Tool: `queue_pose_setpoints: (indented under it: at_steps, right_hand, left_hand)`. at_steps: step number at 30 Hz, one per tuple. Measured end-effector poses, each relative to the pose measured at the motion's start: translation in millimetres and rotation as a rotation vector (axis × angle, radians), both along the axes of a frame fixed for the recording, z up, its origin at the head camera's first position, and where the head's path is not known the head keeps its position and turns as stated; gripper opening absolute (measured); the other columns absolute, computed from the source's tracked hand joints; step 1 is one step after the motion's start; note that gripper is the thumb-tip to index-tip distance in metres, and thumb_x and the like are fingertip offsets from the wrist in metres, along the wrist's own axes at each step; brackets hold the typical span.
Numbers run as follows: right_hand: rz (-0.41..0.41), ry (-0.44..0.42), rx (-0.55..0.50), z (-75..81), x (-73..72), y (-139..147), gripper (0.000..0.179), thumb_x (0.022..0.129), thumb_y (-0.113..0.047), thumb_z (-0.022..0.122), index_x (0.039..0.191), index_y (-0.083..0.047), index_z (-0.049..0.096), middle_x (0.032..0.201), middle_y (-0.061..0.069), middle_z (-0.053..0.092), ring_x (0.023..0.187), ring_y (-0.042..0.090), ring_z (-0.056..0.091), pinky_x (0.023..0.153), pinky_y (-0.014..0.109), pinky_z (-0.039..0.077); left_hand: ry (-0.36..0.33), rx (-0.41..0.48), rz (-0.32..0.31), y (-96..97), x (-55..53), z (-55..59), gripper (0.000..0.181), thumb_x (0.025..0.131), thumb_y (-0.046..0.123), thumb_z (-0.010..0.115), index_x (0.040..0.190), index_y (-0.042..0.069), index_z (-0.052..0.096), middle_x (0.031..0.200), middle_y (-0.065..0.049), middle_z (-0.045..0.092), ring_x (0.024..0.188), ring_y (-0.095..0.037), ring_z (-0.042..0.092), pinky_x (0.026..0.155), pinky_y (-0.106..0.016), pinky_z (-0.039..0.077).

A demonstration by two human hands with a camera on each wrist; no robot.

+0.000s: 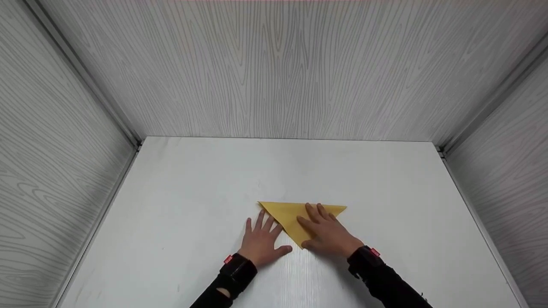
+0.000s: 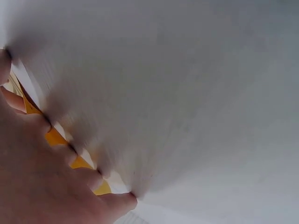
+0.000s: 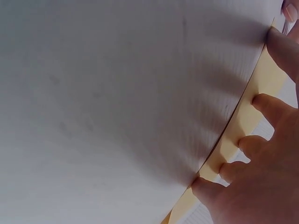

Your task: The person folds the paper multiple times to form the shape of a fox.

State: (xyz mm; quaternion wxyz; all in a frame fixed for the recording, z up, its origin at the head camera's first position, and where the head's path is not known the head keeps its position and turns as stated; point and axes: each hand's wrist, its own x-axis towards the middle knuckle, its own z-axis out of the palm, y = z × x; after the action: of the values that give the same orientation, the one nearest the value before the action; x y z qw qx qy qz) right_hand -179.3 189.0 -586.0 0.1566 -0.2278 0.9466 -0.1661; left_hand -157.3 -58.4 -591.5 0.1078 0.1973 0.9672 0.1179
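Note:
A yellow sheet of paper (image 1: pixel 282 211), folded into a triangle, lies on the white table with its long edge away from me and one corner toward me. My right hand (image 1: pixel 332 237) rests spread on its right half, fingertips pressing the paper (image 3: pixel 233 126) in the right wrist view. Along the paper's left slanting edge lies my left hand (image 1: pixel 261 244), palm down with fingers spread; its fingertips are at or beside that edge. In the left wrist view, strips of the yellow paper (image 2: pixel 56 137) show between the fingers of the left hand (image 2: pixel 46 172).
The white tabletop (image 1: pixel 192 184) is bounded by a grey wood-grain panel (image 1: pixel 278 72) at the back and similar panels at the left (image 1: pixel 55 162) and right (image 1: pixel 509 158). Dark bands sit on both wrists.

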Motion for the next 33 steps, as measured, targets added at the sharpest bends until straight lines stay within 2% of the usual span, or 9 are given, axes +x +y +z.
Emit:
queue_pose_setpoints:
  at_steps: [4,6,8,11,13,17,21,27,33]
  right_hand:
    - [-0.002,-0.005,-0.013,0.6,1.3,0.3,0.076,0.097,-0.049,0.071,0.162,-0.021,0.043,0.178,0.015,0.016,0.165,0.047,0.009,0.128,0.070,0.020]
    - [0.000,-0.004,-0.020,1.8,2.1,1.0,0.075,0.098,-0.047,0.071,0.162,-0.020,0.043,0.178,0.016,0.017,0.164,0.048,0.010,0.127,0.070,0.021]
    - [0.003,-0.006,-0.023,3.7,2.7,1.4,0.074,0.098,-0.046,0.071,0.162,-0.019,0.044,0.177,0.017,0.018,0.164,0.049,0.011,0.127,0.071,0.021]
    - [-0.001,-0.014,-0.023,5.3,2.3,1.1,0.074,0.098,-0.044,0.072,0.162,-0.018,0.044,0.177,0.018,0.019,0.164,0.049,0.011,0.127,0.071,0.021]
    - [-0.004,-0.021,-0.022,5.9,1.5,0.5,0.074,0.098,-0.044,0.072,0.162,-0.019,0.044,0.177,0.018,0.020,0.164,0.049,0.011,0.127,0.071,0.021]
    - [-0.006,-0.028,-0.024,5.0,0.4,-1.2,0.074,0.098,-0.045,0.072,0.161,-0.019,0.044,0.176,0.019,0.021,0.164,0.049,0.012,0.127,0.071,0.021]
    - [-0.005,-0.035,-0.013,3.2,0.1,-2.4,0.075,0.098,-0.047,0.072,0.162,-0.019,0.044,0.176,0.018,0.021,0.164,0.049,0.012,0.127,0.071,0.021]
    - [-0.007,-0.032,0.006,5.0,0.7,-3.5,0.075,0.098,-0.047,0.072,0.161,-0.019,0.044,0.176,0.017,0.022,0.164,0.049,0.012,0.128,0.070,0.022]
    - [0.030,0.058,0.044,9.1,1.6,-7.3,0.075,0.095,-0.046,0.075,0.157,-0.013,0.050,0.172,0.023,0.029,0.161,0.051,0.022,0.125,0.069,0.030]
  left_hand:
    - [0.019,-0.002,0.001,-1.6,-0.3,5.7,0.073,0.095,0.061,0.067,0.154,0.019,0.055,0.167,-0.016,0.044,0.159,-0.043,0.033,0.122,-0.070,0.032]
    - [0.110,-0.018,-0.002,-0.9,-2.7,8.4,0.055,0.097,0.052,0.069,0.138,0.014,0.069,0.151,-0.015,0.061,0.145,-0.039,0.054,0.116,-0.062,0.044]
    - [0.249,-0.028,-0.007,1.0,-5.5,9.5,0.035,0.099,0.040,0.070,0.114,0.010,0.078,0.124,-0.013,0.075,0.119,-0.033,0.070,0.102,-0.051,0.056]
    - [0.438,-0.030,-0.028,6.4,-8.9,10.3,0.022,0.099,0.030,0.070,0.089,0.011,0.077,0.093,-0.006,0.074,0.090,-0.024,0.071,0.083,-0.040,0.060]
    - [0.472,-0.004,-0.064,10.4,-10.5,9.4,0.018,0.099,0.028,0.070,0.095,0.012,0.076,0.099,-0.005,0.072,0.096,-0.022,0.071,0.085,-0.038,0.060]
    - [0.370,0.014,-0.116,17.8,-14.3,4.4,0.026,0.101,0.034,0.068,0.115,0.013,0.076,0.133,-0.009,0.069,0.130,-0.027,0.063,0.110,-0.045,0.054]
    - [0.255,0.014,-0.074,21.6,-17.3,-1.6,0.035,0.102,0.043,0.066,0.123,0.016,0.074,0.153,-0.012,0.059,0.148,-0.033,0.050,0.120,-0.054,0.044]
    - [0.177,0.076,-0.014,23.0,-18.7,-6.7,0.040,0.097,0.047,0.073,0.124,0.017,0.070,0.156,-0.012,0.055,0.150,-0.037,0.046,0.117,-0.062,0.044]
    - [0.117,0.132,0.026,24.0,-19.8,-4.7,0.033,0.095,0.043,0.076,0.113,0.016,0.069,0.156,-0.013,0.054,0.151,-0.040,0.045,0.117,-0.066,0.042]
